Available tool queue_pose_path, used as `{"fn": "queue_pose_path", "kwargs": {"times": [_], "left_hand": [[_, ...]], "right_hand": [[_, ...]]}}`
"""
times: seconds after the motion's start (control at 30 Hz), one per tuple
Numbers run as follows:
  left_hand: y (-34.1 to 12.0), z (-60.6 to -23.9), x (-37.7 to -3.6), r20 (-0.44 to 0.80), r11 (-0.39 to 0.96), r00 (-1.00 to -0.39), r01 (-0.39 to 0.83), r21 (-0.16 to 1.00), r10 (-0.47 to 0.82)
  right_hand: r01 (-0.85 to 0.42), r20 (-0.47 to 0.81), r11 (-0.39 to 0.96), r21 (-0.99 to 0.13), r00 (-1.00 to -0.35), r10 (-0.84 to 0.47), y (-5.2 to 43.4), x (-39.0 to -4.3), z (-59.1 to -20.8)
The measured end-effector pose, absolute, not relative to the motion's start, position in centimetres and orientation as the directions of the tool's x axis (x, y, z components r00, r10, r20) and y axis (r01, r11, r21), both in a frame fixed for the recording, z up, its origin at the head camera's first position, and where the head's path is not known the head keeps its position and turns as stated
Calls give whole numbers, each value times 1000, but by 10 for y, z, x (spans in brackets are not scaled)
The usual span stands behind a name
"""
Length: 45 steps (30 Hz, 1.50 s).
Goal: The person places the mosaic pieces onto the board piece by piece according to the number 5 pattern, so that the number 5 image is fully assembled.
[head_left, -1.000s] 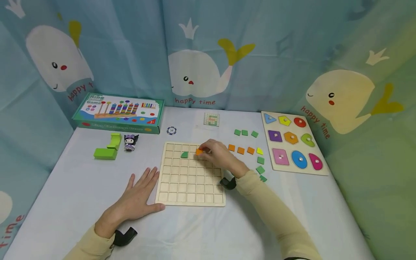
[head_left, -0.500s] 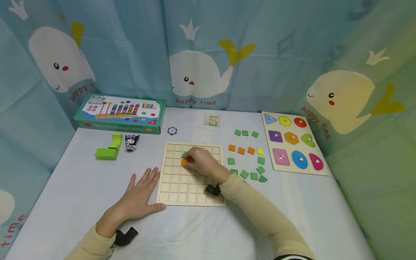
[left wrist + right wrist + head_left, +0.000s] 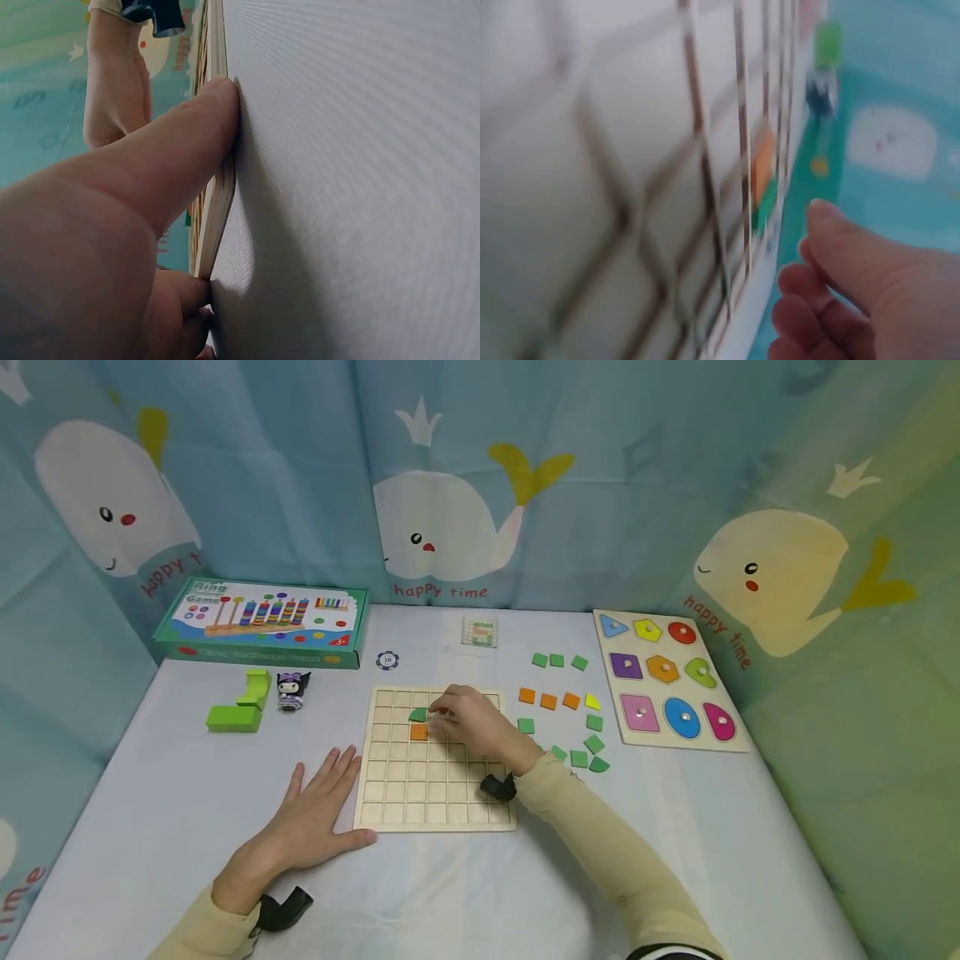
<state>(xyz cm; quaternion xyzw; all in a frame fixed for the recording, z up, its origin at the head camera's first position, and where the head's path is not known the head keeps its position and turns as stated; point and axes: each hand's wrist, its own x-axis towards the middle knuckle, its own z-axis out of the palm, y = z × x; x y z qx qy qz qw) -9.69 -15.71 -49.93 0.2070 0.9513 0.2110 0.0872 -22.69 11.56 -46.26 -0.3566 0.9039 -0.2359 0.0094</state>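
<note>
Over the wooden grid board (image 3: 426,792), the right hand (image 3: 474,720) is hovering, its grip narrow and seemingly empty, possibly risking displacing the orange square tile (image 3: 418,732) by sweeping low.

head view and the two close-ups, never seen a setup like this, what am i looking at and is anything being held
There is no machine here, just a person's two bare hands. The wide picture comes from a camera worn on the head; the two close ones come from a camera on each wrist, so they look turned sideways.

The left hand lies spread on the table, its thumb at the edge of a wooden grid board. The right hand is over the board, and no piece shows in its grip. Close by it, a green tile and an orange tile lie on the board.

Loose tiles lie to the right, near a shape puzzle. On the left are a game box, green blocks and a small figurine.
</note>
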Motion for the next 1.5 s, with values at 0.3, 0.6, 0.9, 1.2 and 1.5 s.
{"fn": "queue_pose_path", "kwargs": {"times": [0.3, 0.6, 0.9, 1.2, 1.5], "left_hand": [[-158, -499, -95, -74, 821, -901, 352, 448, 427], [-158, -502, -96, -68, 823, -899, 364, 437, 433], [-158, -503, -94, -51, 817, -900, 369, 443, 434], [-161, -503, -92, -61, 820, -903, 356, 449, 426], [-160, -504, -95, -47, 816, -899, 371, 443, 435]], "right_hand": [[-506, 180, 757, -414, -860, -477, 200, -248, -461], [-441, 139, 824, -354, -897, -420, 240, -257, -464], [-411, 95, 861, -301, -911, -401, 240, -256, -471], [-336, 47, 868, -365, -938, -343, 231, -251, -473], [-378, 105, 760, -529, -918, -383, 213, -228, -463]]}}
